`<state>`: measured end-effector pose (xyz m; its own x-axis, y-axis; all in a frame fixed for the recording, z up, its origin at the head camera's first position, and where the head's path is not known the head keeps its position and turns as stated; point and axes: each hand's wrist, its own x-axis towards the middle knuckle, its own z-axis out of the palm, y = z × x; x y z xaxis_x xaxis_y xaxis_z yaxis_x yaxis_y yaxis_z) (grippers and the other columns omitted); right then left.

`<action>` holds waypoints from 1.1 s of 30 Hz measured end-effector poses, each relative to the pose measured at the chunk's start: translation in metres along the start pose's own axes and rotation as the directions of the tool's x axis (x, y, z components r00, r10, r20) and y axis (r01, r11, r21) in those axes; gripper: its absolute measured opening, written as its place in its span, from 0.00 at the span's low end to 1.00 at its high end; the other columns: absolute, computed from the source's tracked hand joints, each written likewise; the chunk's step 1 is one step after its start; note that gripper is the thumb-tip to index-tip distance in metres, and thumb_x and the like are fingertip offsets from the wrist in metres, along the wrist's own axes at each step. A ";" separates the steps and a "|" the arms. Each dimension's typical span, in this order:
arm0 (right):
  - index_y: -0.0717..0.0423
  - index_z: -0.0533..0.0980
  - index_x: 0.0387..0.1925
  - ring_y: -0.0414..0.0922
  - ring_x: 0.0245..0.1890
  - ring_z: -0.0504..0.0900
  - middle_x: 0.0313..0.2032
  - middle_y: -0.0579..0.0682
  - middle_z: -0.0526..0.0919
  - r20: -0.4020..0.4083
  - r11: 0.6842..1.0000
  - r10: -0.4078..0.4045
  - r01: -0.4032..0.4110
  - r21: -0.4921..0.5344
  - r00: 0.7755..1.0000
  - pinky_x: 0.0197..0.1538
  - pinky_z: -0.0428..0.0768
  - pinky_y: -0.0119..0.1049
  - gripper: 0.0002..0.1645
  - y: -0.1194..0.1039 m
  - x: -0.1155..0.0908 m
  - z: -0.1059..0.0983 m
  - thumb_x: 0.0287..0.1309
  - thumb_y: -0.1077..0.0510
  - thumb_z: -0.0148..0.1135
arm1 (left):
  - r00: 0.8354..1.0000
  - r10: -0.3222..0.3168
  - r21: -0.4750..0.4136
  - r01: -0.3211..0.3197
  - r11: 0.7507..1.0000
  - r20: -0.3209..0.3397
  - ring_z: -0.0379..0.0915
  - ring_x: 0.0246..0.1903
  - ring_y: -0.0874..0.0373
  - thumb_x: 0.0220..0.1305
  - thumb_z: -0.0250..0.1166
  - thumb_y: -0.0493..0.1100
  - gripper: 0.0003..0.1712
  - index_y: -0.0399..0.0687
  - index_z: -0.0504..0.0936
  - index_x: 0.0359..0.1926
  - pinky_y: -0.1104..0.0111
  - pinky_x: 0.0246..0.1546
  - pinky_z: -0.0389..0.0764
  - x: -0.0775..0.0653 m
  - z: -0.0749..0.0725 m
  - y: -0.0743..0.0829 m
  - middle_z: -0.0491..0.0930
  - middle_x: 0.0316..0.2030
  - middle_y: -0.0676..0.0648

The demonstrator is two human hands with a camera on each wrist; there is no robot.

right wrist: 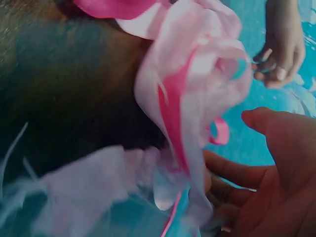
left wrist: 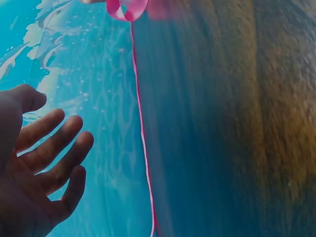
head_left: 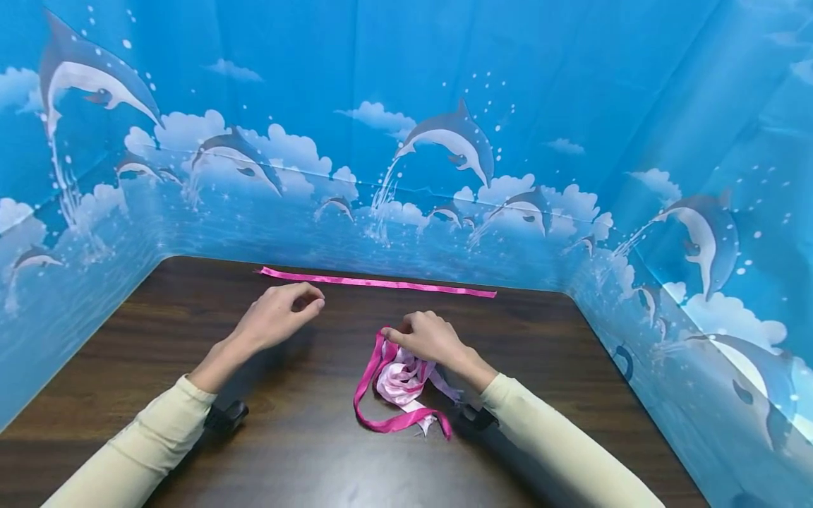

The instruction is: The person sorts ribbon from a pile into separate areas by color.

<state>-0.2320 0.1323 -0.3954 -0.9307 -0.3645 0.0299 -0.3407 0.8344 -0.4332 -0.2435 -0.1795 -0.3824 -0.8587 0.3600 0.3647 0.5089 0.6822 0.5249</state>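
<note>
A loose heap of satin ribbons (head_left: 400,381), pale pink and dark pink, lies on the dark wooden table (head_left: 305,437). Over its far side reaches my right hand (head_left: 435,339), its thumb overlapping the dark pink ribbon in the head view. From the right wrist, the thumb stands apart from the fingers, which are partly hidden behind a pale pink ribbon (right wrist: 197,113). My left hand (head_left: 279,314) hovers to the left of the heap, holding nothing, its fingers loosely bent. The left wrist view shows those fingers (left wrist: 54,148) spread, with a pink loop of ribbon beyond them.
Along the table's back edge a single bright pink ribbon strip (head_left: 375,283) lies straight. A blue dolphin-print sheet (head_left: 305,169) walls the table at the back and both sides. Frayed ribbon ends (right wrist: 74,192) spread below my right hand.
</note>
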 end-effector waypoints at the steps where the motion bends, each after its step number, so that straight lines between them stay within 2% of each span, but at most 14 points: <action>1: 0.52 0.84 0.32 0.40 0.21 0.75 0.21 0.42 0.78 -0.010 1.000 0.013 -0.013 -0.026 1.000 0.22 0.73 0.38 0.26 -0.002 0.002 0.001 0.66 0.34 0.62 | 1.000 0.004 -0.005 -0.004 1.000 0.008 0.78 0.39 0.53 0.73 0.63 0.50 0.14 0.48 0.85 0.50 0.53 0.43 0.79 0.001 -0.001 0.001 0.84 0.40 0.52; 5: 0.52 0.81 0.29 0.41 0.22 0.73 0.21 0.42 0.75 -0.053 0.990 0.021 -0.029 -0.140 0.998 0.23 0.71 0.39 0.19 -0.005 0.009 0.004 0.65 0.42 0.66 | 0.999 0.014 -0.023 -0.013 1.000 0.039 0.77 0.38 0.57 0.73 0.64 0.49 0.12 0.49 0.85 0.50 0.56 0.42 0.79 0.004 -0.003 0.006 0.83 0.38 0.54; 8: 0.53 0.82 0.32 0.41 0.23 0.73 0.22 0.42 0.76 -0.074 0.989 0.004 -0.015 -0.147 0.997 0.25 0.73 0.40 0.11 -0.009 0.010 0.000 0.64 0.50 0.67 | 0.998 0.016 -0.025 -0.014 1.000 0.061 0.77 0.37 0.57 0.73 0.65 0.50 0.12 0.50 0.85 0.49 0.58 0.40 0.79 0.005 -0.003 0.012 0.82 0.37 0.55; 11: 0.53 0.84 0.35 0.40 0.23 0.74 0.24 0.42 0.79 -0.080 0.999 -0.004 0.000 -0.049 0.997 0.26 0.74 0.39 0.07 -0.015 0.006 -0.010 0.64 0.54 0.66 | 0.996 0.030 -0.048 -0.026 0.998 0.080 0.77 0.38 0.58 0.72 0.65 0.49 0.11 0.50 0.85 0.49 0.58 0.41 0.80 0.004 -0.002 0.019 0.82 0.37 0.55; 13: 0.55 0.84 0.35 0.39 0.21 0.73 0.24 0.43 0.79 -0.069 0.998 -0.032 0.036 0.059 0.997 0.25 0.73 0.38 0.06 -0.021 0.003 -0.020 0.65 0.57 0.64 | 0.995 0.045 -0.083 -0.037 0.996 0.085 0.77 0.38 0.58 0.72 0.65 0.49 0.11 0.50 0.85 0.49 0.57 0.42 0.80 0.004 -0.001 0.023 0.82 0.38 0.55; 17: 0.58 0.84 0.38 0.39 0.20 0.71 0.25 0.48 0.80 -0.007 0.954 -0.100 0.098 0.283 0.995 0.23 0.70 0.35 0.08 -0.032 -0.003 -0.042 0.68 0.61 0.60 | 0.991 0.077 -0.200 -0.055 0.978 0.106 0.78 0.43 0.56 0.72 0.65 0.48 0.13 0.49 0.83 0.53 0.54 0.47 0.80 0.004 0.002 0.035 0.83 0.43 0.53; 21: 0.56 0.84 0.42 0.43 0.25 0.74 0.29 0.49 0.82 0.068 0.911 -0.143 0.105 0.398 0.987 0.25 0.69 0.36 0.09 -0.045 -0.010 -0.065 0.72 0.59 0.59 | 0.984 0.092 -0.344 -0.034 0.939 0.152 0.78 0.52 0.52 0.73 0.65 0.51 0.20 0.49 0.80 0.60 0.50 0.54 0.76 0.004 0.007 0.047 0.82 0.52 0.48; 25: 0.55 0.84 0.46 0.46 0.31 0.77 0.35 0.52 0.85 0.118 0.871 -0.194 0.115 0.478 0.974 0.30 0.73 0.38 0.10 -0.055 -0.016 -0.083 0.72 0.58 0.60 | 0.965 0.132 -0.458 -0.014 0.889 0.226 0.76 0.57 0.50 0.72 0.66 0.52 0.25 0.52 0.76 0.66 0.50 0.57 0.75 0.002 0.010 0.059 0.79 0.58 0.50; 29: 0.56 0.84 0.47 0.48 0.36 0.80 0.38 0.56 0.86 0.168 0.818 -0.235 0.101 0.567 0.957 0.39 0.78 0.40 0.10 -0.063 -0.024 -0.098 0.73 0.59 0.58 | 0.942 0.184 -0.546 0.000 0.838 0.282 0.78 0.53 0.52 0.72 0.66 0.50 0.19 0.54 0.80 0.60 0.54 0.52 0.78 0.002 0.011 0.072 0.82 0.52 0.52; 31: 0.56 0.83 0.46 0.50 0.38 0.81 0.37 0.57 0.87 0.183 0.802 -0.246 0.094 0.589 0.952 0.43 0.79 0.41 0.10 -0.065 -0.027 -0.106 0.73 0.60 0.57 | 0.943 0.200 -0.576 -0.011 0.818 0.265 0.79 0.48 0.51 0.72 0.66 0.49 0.14 0.54 0.83 0.55 0.55 0.49 0.80 0.003 0.009 0.079 0.84 0.47 0.51; 33: 0.55 0.83 0.46 0.51 0.38 0.80 0.37 0.57 0.86 0.184 0.801 -0.250 0.096 0.591 0.951 0.44 0.78 0.43 0.10 -0.066 -0.030 -0.114 0.74 0.60 0.56 | 0.952 0.207 -0.602 -0.031 0.798 0.225 0.78 0.45 0.47 0.72 0.67 0.47 0.10 0.53 0.85 0.51 0.53 0.47 0.80 0.005 0.005 0.086 0.84 0.44 0.48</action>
<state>-0.1969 0.1353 -0.2647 -0.7750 -0.6313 -0.0288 -0.2839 0.3886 -0.8766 -0.2045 -0.1158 -0.3395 -0.7259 0.6269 0.2830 0.4685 0.1496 0.8707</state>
